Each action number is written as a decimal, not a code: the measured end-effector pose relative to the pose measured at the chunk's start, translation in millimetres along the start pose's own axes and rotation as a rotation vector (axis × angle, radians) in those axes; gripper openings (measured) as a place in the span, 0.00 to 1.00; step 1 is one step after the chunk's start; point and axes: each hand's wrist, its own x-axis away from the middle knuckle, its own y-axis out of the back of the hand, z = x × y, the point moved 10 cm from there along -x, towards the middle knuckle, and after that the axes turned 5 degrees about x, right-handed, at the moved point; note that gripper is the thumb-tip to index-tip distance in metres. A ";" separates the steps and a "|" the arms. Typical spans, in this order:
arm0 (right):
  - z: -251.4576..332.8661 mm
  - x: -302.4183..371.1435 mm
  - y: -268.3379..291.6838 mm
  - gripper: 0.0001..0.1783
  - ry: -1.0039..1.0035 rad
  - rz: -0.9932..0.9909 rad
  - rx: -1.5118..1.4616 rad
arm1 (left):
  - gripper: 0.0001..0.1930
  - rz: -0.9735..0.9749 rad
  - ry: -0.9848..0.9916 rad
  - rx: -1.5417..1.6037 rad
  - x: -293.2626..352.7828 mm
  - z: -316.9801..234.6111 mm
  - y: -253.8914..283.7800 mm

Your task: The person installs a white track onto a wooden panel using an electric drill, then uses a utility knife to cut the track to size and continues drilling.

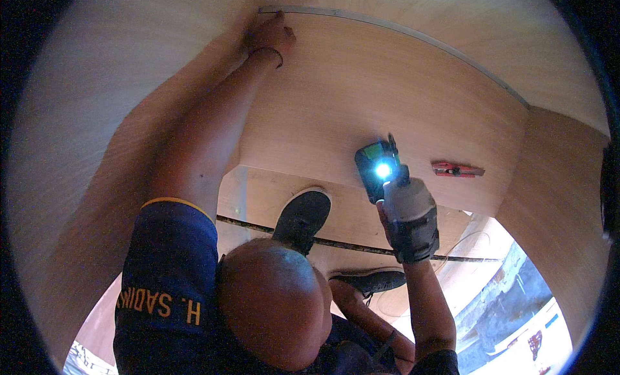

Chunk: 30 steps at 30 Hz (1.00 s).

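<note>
My left hand [271,38] reaches up to the far left end of a thin grey metal strip [400,30]. Its fingers are curled and a fingertip touches the strip; whether they pinch something small there cannot be made out. The strip runs along the far edge of a light wood-grain panel [336,97]. My right hand [412,217], in a grey and black glove, grips a cordless drill [370,161] above the panel's near side. The drill's lamp shines brightly and a dark bit points toward the far edge, apart from the strip.
A red utility knife [457,169] lies on the panel, right of the drill. Wood-grain walls [555,201] rise around it. Two dark shoes [303,215] rest nearer, by a dark gap [349,244] in the floor. A thin loose wire [462,243] curls at the right.
</note>
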 end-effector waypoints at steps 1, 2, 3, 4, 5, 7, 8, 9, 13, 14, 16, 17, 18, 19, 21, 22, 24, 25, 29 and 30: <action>7.9 1.2 3.7 0.21 0.040 -0.006 0.083 | 0.26 0.013 0.005 -0.012 -0.7 -1.7 -1.0; 21.7 1.8 5.3 0.21 0.103 0.017 0.240 | 0.27 0.007 -0.017 -0.055 0.4 -4.3 0.0; 34.5 2.8 5.7 0.21 0.180 0.025 0.400 | 0.27 0.002 -0.038 -0.099 1.6 -6.8 0.9; 41.5 3.7 7.6 0.21 0.210 0.018 0.472 | 0.28 -0.002 -0.049 -0.077 4.9 -12.4 5.7; 47.3 4.2 10.7 0.20 0.251 -0.016 0.553 | 0.28 -0.006 -0.060 -0.056 7.9 -18.6 11.7; 32.0 -0.2 9.3 0.21 0.091 0.047 0.563 | 0.28 -0.024 -0.069 -0.047 10.7 -19.4 16.9; 25.3 -1.2 7.5 0.23 0.015 0.080 0.570 | 0.28 -0.039 -0.066 -0.058 11.3 -14.2 17.5; 34.7 -1.0 2.8 0.23 0.117 0.102 0.612 | 0.28 -0.054 -0.063 -0.068 12.0 -9.8 17.7; -11.3 -2.1 14.2 0.30 0.243 0.174 0.563 | 0.27 -0.168 -0.065 -0.133 4.1 -9.1 11.0; -46.0 -4.7 19.6 0.32 0.228 0.249 0.599 | 0.27 -0.174 -0.074 -0.141 2.4 -7.7 9.4; -29.2 -7.8 40.5 0.30 0.335 0.173 0.728 | 0.26 -0.147 -0.066 -0.139 3.6 -4.6 8.8; 8.2 -5.7 63.9 0.28 0.451 0.012 0.830 | 0.27 -0.115 -0.053 -0.117 5.4 -10.5 10.4; -25.6 -14.0 95.9 0.28 0.217 -0.084 0.764 | 0.27 -0.082 -0.040 -0.095 8.1 -16.0 11.9; -58.6 -14.9 128.4 0.28 -0.013 -0.187 0.692 | 0.27 -0.079 -0.027 -0.066 8.7 -21.4 14.7; -77.5 -32.4 144.8 0.30 -0.439 -0.198 0.694 | 0.27 -0.066 0.018 -0.024 12.9 -16.7 15.4; -93.9 -37.2 149.6 0.30 -0.475 -0.178 0.792 | 0.28 -0.060 0.023 -0.053 13.0 -16.2 17.6; -103.1 -46.8 148.0 0.29 -0.399 -0.227 0.746 | 0.29 -0.045 0.030 -0.113 10.6 -18.1 16.9; -106.8 -50.8 145.1 0.29 -0.362 -0.243 0.720 | 0.29 -0.072 0.017 -0.117 10.5 -16.4 16.8; -123.8 -67.4 143.7 0.23 -0.183 -0.252 0.629 | 0.29 -0.122 -0.025 -0.102 11.6 -20.2 17.6; -135.9 -69.1 149.0 0.21 -0.183 -0.257 0.556 | 0.29 -0.121 -0.035 -0.089 12.8 -24.9 19.5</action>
